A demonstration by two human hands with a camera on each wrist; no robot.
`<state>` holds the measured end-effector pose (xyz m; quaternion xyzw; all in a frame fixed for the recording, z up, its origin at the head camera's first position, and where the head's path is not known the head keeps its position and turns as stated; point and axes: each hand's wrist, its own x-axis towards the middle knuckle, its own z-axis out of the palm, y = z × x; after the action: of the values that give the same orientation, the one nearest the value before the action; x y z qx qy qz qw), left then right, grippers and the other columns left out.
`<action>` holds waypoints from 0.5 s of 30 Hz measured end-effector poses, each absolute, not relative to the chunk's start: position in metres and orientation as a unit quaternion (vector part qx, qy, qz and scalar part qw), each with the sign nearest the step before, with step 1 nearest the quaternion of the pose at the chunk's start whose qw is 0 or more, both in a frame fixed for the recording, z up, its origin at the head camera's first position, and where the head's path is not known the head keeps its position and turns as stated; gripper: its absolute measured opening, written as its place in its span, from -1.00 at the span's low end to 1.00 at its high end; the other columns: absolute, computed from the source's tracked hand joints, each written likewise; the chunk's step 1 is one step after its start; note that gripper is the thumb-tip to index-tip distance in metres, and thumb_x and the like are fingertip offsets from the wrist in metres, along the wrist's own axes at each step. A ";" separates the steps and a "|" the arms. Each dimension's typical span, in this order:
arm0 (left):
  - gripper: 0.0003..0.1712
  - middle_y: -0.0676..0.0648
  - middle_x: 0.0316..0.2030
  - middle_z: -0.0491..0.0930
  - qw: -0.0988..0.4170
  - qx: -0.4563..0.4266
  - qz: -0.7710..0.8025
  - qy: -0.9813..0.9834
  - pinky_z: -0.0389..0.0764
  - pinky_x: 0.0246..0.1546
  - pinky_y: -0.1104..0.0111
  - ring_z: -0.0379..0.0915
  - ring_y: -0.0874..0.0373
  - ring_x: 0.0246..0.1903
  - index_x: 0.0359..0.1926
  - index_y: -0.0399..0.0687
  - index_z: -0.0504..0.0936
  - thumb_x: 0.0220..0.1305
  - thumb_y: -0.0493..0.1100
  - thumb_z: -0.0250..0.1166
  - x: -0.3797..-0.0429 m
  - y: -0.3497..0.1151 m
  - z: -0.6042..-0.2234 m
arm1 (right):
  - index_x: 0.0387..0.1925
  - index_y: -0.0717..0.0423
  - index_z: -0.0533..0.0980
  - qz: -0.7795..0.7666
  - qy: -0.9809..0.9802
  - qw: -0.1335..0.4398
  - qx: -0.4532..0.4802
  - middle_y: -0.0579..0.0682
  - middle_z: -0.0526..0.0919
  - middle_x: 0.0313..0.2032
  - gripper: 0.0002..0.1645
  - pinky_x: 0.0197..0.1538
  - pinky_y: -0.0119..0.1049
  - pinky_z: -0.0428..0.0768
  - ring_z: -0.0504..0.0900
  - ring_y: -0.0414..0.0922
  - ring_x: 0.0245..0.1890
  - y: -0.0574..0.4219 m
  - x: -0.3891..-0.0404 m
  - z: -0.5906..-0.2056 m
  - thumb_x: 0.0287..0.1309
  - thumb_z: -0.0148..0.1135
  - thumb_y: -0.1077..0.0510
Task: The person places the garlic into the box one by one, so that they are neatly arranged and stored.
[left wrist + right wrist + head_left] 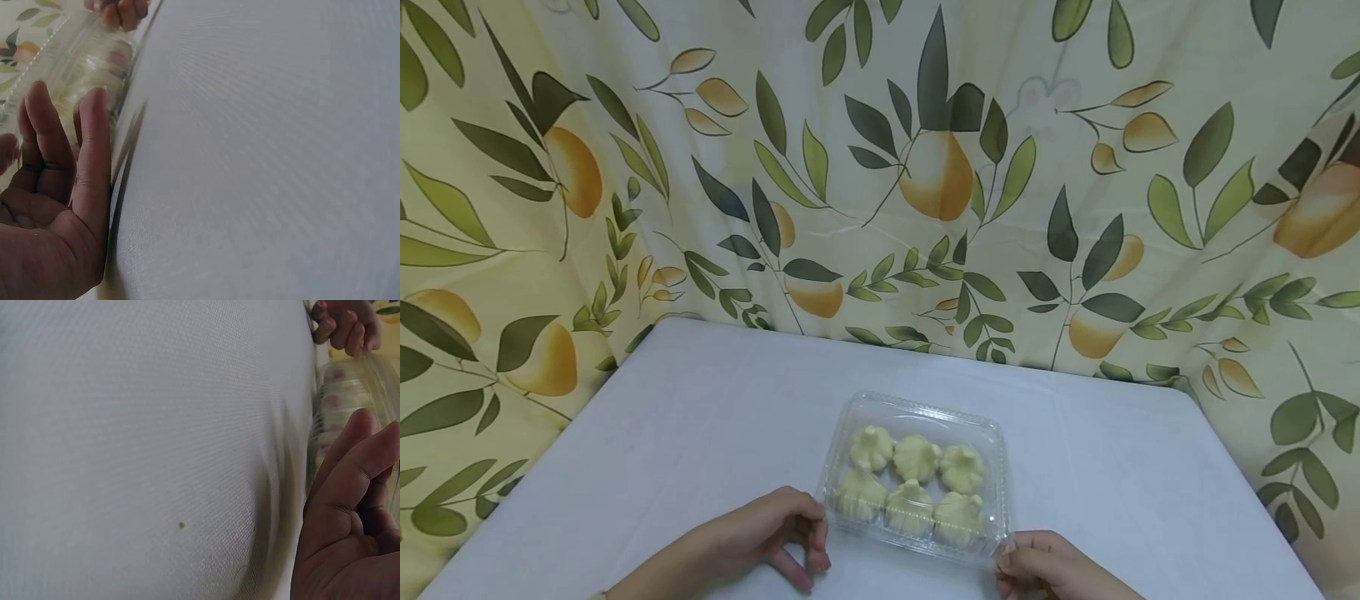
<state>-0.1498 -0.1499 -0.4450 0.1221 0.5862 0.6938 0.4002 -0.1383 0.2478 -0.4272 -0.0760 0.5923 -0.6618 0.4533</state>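
Note:
A clear plastic clamshell container (917, 546) lies on the white-covered table, its lid down over several pale yellow, fluted, knob-topped pieces (916, 458) in two rows. My left hand (782, 529) is at its near left corner. The fingers are loosely bent and the thumb stands apart, with nothing between them; the left wrist view shows the same hand (56, 187) beside the container's side. At the near right corner, my right hand (1048, 567) pinches the container's edge between thumb and fingertips. In the right wrist view that hand (350, 506) partly hides the container (337, 394).
A white cloth covers the table (715, 400). Behind and along both sides hangs a curtain (880, 250) printed with leaves and orange fruit, close to the table's edges. A small dark speck (182, 525) marks the cloth in the right wrist view.

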 end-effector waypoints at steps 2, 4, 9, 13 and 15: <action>-0.60 -0.01 -0.49 0.61 0.402 0.125 0.693 0.585 0.72 -0.27 0.11 0.63 0.05 -0.27 -0.47 -0.13 0.59 0.40 -0.03 -0.01 -0.150 -0.150 -0.445 | -0.29 0.13 0.60 -0.663 0.591 0.454 -0.077 -0.16 0.65 -0.39 -0.67 -0.43 -0.51 0.50 0.44 -0.36 -0.53 0.248 -0.138 -0.427 0.42 -0.09 0.15; -0.59 0.01 -0.50 0.59 0.404 0.126 0.692 0.584 0.72 -0.26 0.10 0.64 0.04 -0.25 -0.48 -0.13 0.57 0.40 -0.02 -0.02 -0.150 -0.150 -0.445 | -0.28 0.13 0.60 -0.664 0.589 0.455 -0.079 -0.16 0.66 -0.39 -0.68 -0.43 -0.51 0.50 0.45 -0.36 -0.53 0.248 -0.138 -0.428 0.41 -0.09 0.16; -0.58 0.02 -0.52 0.58 0.408 0.124 0.692 0.583 0.72 -0.26 0.11 0.65 0.02 -0.23 -0.51 -0.12 0.54 0.40 -0.01 -0.02 -0.150 -0.151 -0.444 | -0.25 0.15 0.60 -0.666 0.581 0.462 -0.074 -0.14 0.66 -0.36 -0.70 -0.42 -0.53 0.50 0.46 -0.36 -0.52 0.248 -0.139 -0.427 0.41 -0.07 0.15; -0.58 0.01 -0.52 0.58 0.410 0.125 0.691 0.582 0.72 -0.26 0.12 0.65 0.02 -0.23 -0.52 -0.13 0.53 0.40 -0.01 -0.02 -0.150 -0.151 -0.443 | -0.24 0.16 0.59 -0.669 0.578 0.463 -0.070 -0.14 0.65 -0.38 -0.71 -0.45 -0.53 0.48 0.44 -0.36 -0.55 0.248 -0.138 -0.426 0.41 -0.05 0.15; -0.58 0.02 -0.52 0.57 0.411 0.125 0.691 0.582 0.72 -0.26 0.13 0.65 0.03 -0.23 -0.52 -0.12 0.53 0.40 -0.01 -0.02 -0.150 -0.151 -0.443 | -0.24 0.17 0.58 -0.671 0.578 0.458 -0.069 -0.14 0.65 -0.38 -0.72 -0.46 -0.53 0.48 0.43 -0.37 -0.56 0.247 -0.137 -0.426 0.41 -0.04 0.15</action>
<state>-0.1502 -0.1514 -0.4432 0.1249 0.5817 0.6906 0.4113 -0.1375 0.2474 -0.4257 -0.0690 0.5785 -0.6712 0.4583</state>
